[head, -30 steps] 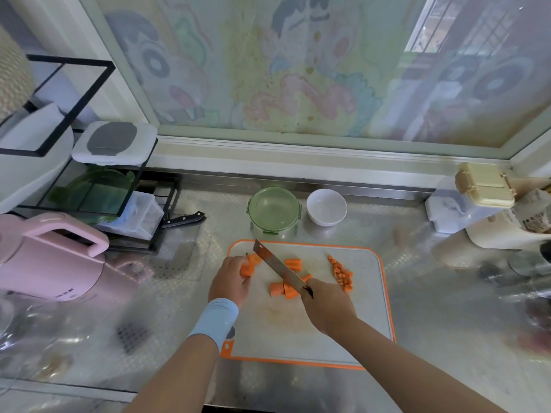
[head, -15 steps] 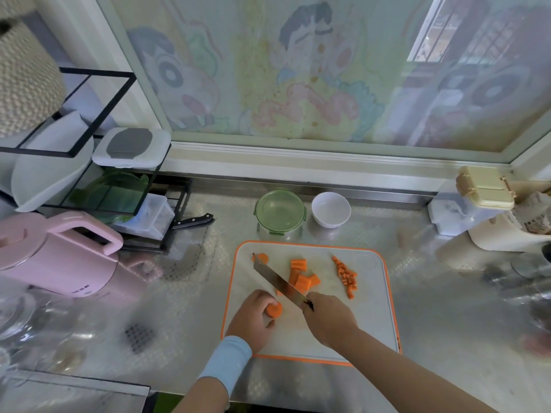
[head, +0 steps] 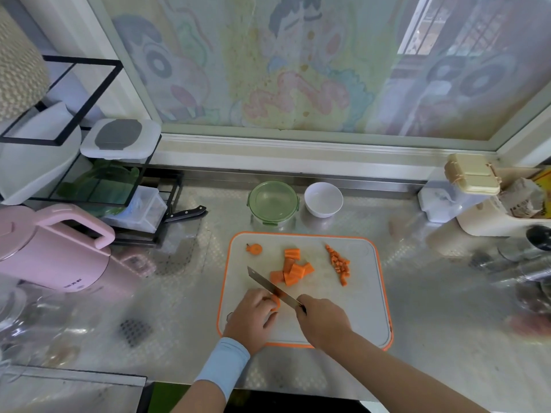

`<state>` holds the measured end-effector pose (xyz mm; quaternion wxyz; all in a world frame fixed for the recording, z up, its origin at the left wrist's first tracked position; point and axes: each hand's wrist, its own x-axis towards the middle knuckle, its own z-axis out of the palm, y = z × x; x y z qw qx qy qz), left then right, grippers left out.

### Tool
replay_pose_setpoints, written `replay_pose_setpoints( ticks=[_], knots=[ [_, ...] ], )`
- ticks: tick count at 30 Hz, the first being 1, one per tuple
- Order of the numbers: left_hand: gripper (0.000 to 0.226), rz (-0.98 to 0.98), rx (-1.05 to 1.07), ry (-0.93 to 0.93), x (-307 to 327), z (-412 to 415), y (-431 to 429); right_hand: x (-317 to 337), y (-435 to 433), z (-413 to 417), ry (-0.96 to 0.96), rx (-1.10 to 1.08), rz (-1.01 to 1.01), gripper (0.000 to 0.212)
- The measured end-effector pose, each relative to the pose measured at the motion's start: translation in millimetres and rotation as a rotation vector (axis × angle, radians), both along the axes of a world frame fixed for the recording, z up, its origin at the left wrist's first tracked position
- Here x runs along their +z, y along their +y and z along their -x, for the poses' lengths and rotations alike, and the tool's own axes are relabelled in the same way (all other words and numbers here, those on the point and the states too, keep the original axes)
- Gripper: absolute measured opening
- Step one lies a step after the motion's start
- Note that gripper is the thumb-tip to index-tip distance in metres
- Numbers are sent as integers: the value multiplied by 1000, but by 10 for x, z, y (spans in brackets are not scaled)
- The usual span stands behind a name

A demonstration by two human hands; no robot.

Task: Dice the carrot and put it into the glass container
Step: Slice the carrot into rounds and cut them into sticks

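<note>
Our left hand (head: pixel 253 317) holds a carrot chunk (head: pixel 276 303); our right hand (head: pixel 323 321) grips the knife (head: pixel 268 286). We should tuck fingertips back and slice evenly.

Bare counter (head: pixel 343 226) between board (head: pixel 363 308) and glass container (head: pixel 272 201) — white bowl (head: pixel 323 199) beside

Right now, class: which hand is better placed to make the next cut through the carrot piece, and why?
The right hand: it grips the knife, whose blade lies on the carrot piece. The left hand holds that piece on the cutting board.
</note>
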<state>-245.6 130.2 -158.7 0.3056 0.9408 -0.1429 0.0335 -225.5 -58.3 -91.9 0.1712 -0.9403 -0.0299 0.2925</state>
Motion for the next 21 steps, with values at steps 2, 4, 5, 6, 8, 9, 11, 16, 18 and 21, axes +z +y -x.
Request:
replay_pose_setpoints(
  ticks=[2,4,5,6,8,9,11,16,18,21],
  knots=[
    [15,-19,-47,-67,16,3,-25,20,-6,40,-70,18,-11,25],
    [13,-47,-34,-117,61,10,-61,43,1,75,-135,40,-14,26],
    [9,-61,-32,-145,78,11,-71,54,8,93,-157,57,-10,26],
    [15,-70,-33,-171,86,12,-76,60,14,114,-172,75,-1,27],
    [23,-90,-38,-225,50,15,-72,57,23,159,-181,111,20,30],
    [23,-91,-37,-243,31,18,-66,51,21,182,-178,129,31,31],
    [22,-87,-26,-251,3,28,-66,41,9,227,-178,161,57,31],
    [21,-45,-4,-195,3,11,-71,41,-59,274,-179,170,73,29],
    [20,-34,-3,-169,12,-1,-71,46,-66,281,-173,160,76,28],
    [18,-32,-13,-146,34,-13,-71,52,-47,292,-166,159,92,24]
  ],
)
